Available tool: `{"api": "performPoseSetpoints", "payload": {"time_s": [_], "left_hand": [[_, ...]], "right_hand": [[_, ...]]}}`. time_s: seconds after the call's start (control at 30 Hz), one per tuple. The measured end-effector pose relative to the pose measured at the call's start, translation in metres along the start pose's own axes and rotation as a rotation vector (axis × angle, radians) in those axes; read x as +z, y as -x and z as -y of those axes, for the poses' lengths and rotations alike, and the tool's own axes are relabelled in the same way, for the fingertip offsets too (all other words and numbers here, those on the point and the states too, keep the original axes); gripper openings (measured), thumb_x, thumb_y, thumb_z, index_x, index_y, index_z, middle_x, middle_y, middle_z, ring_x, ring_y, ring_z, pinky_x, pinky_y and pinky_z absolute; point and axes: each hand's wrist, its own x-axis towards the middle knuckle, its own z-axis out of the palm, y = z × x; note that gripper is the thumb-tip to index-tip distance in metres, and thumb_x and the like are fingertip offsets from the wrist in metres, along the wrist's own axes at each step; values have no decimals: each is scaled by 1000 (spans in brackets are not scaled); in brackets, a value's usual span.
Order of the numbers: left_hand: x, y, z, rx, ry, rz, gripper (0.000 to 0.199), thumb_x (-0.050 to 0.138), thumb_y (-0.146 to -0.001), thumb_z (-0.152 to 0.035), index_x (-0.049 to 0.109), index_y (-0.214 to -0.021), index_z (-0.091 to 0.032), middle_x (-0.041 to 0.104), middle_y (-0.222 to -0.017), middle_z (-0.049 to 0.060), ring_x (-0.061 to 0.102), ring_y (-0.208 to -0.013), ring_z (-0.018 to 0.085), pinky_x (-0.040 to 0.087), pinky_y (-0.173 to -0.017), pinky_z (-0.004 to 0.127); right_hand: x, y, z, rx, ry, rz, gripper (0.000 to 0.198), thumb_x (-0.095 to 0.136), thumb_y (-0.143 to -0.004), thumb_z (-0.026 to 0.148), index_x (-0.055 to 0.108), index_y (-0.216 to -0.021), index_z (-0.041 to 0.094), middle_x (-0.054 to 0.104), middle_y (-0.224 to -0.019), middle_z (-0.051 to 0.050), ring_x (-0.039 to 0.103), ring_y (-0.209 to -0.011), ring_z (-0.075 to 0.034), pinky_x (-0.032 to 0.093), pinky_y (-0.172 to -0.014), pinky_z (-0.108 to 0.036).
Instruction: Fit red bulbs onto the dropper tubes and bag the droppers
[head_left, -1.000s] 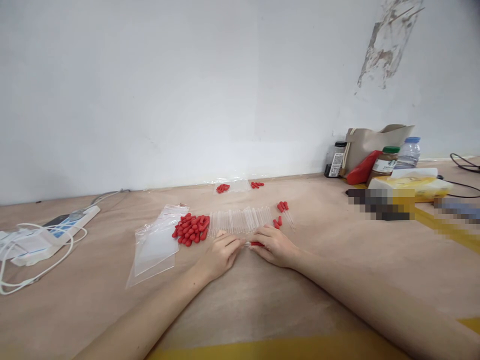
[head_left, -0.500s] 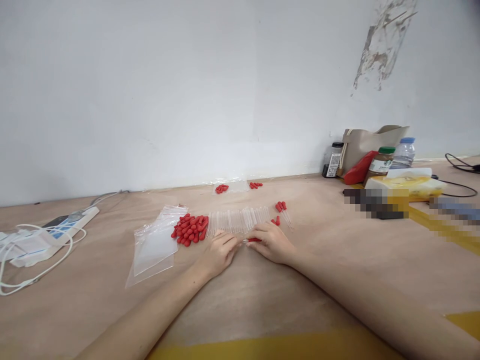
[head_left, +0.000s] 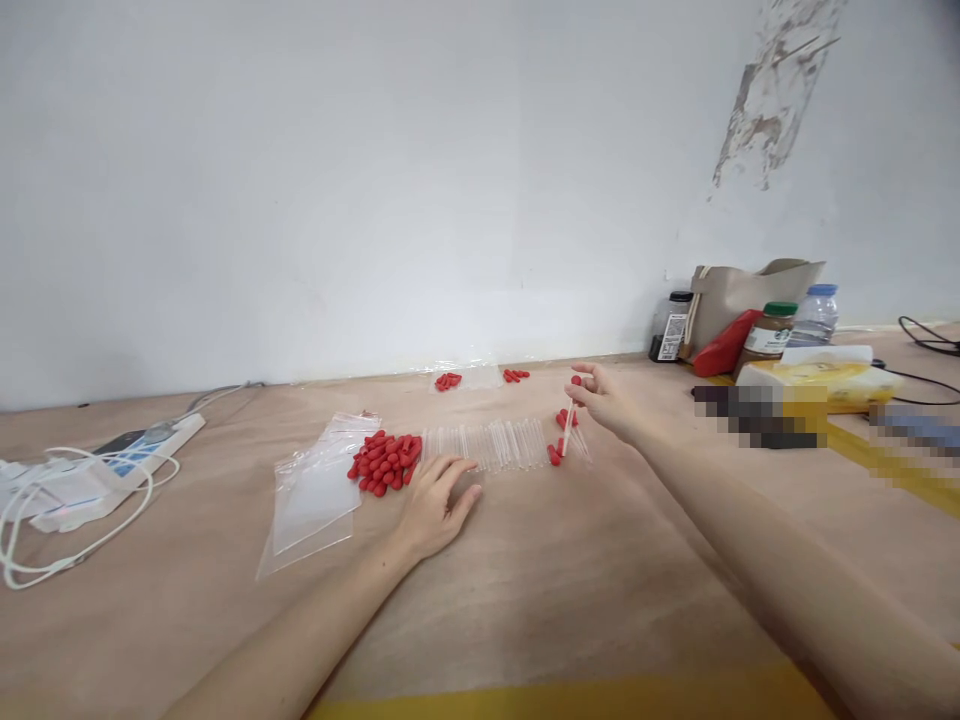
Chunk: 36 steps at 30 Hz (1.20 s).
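Red-bulbed dropper (head_left: 569, 417), apparently assembled, had shifted from lower centre to right of centre, held by the right hand (head_left: 606, 402), grip clamped near its bulb, above similar droppers (head_left: 562, 418). Left hand (head_left: 435, 508) had disengaged, fingers apart, near the clear tubes (head_left: 495, 446).

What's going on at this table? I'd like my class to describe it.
A person's right hand holds a red-bulbed dropper, tube pointing down, near other droppers. The left hand, with nothing visible in it, is beside a row of clear tubes. Left of the row are piled red bulbs, next to clear plastic bags.
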Motion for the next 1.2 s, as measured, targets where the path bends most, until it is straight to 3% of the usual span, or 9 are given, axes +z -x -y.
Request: {"api": "performPoseSetpoints", "payload": {"time_s": [0.1, 0.17, 0.37, 0.53, 0.7, 0.8, 1.0, 1.2], "left_hand": [[3, 0, 1, 21, 4, 26, 18, 50, -82, -25, 57, -98, -20, 57, -97, 6, 52, -89, 21, 40, -79, 36], [3, 0, 1, 16, 6, 35, 17, 50, -82, -24, 58, -96, -20, 57, -95, 6, 53, -87, 21, 40, -78, 36], [2, 0, 0, 7, 24, 74, 14, 50, -82, -24, 60, -92, -20, 57, -92, 5, 53, -84, 20, 41, -75, 35], [3, 0, 0, 5, 34, 80, 13, 50, -82, -23, 60, -90, -20, 57, -92, 5, 53, -84, 20, 41, -76, 35], [3, -1, 1, -13, 22, 99, 13, 50, -82, -23, 60, -89, -19, 56, -92, 5, 52, -85, 20, 40, -76, 34], [4, -1, -1, -20, -8, 95, 11, 50, -81, -23, 60, -85, -19, 56, -92, 5, 52, -86, 19, 39, -77, 34], [0, -7, -4, -35, -149, 47, 12, 50, -80, -26, 59, -82, -18, 57, -89, 5, 50, -85, 21, 37, -77, 35], [6, -56, -1, -366, -366, 154, 18, 50, -77, -33, 63, -81, -20, 58, -93, 7, 48, -96, 25, 35, -81, 37]], "right_hand": [[-2, -13, -16, 57, 364, 22, 28, 50, -72, 27, 53, -98, 16, 49, -57, 4, 48, -52, -10, 36, -51, -21], [5, -15, -25, 49, 490, 70, 22, 52, -69, 25, 56, -89, 17, 51, -56, 3, 49, -53, -11, 35, -51, -21], [26, -7, -39, 12, 621, 49, 24, 51, -70, 25, 60, -92, 20, 60, -67, 0, 53, -64, -14, 33, -59, -25], [27, -5, -35, 2, 683, 23, 27, 50, -73, 27, 58, -98, 19, 61, -71, -3, 54, -69, -16, 32, -61, -25], [15, 7, -15, -6, 708, 82, 13, 52, -71, 29, 58, -74, 18, 60, -69, -2, 51, -61, -12, 31, -52, -22], [10, 26, -4, -15, 768, 141, 18, 53, -70, 34, 57, -63, 18, 59, -65, -1, 51, -59, -12, 30, -51, -21], [20, 52, -7, 126, 860, 74, 28, 48, -72, 41, 58, -59, 18, 60, -69, -4, 54, -63, -15, 31, -53, -23], [25, 50, -7, 229, 904, 84, 30, 46, -73, 43, 61, -66, 19, 61, -75, -7, 56, -70, -19, 36, -57, -27]]}}
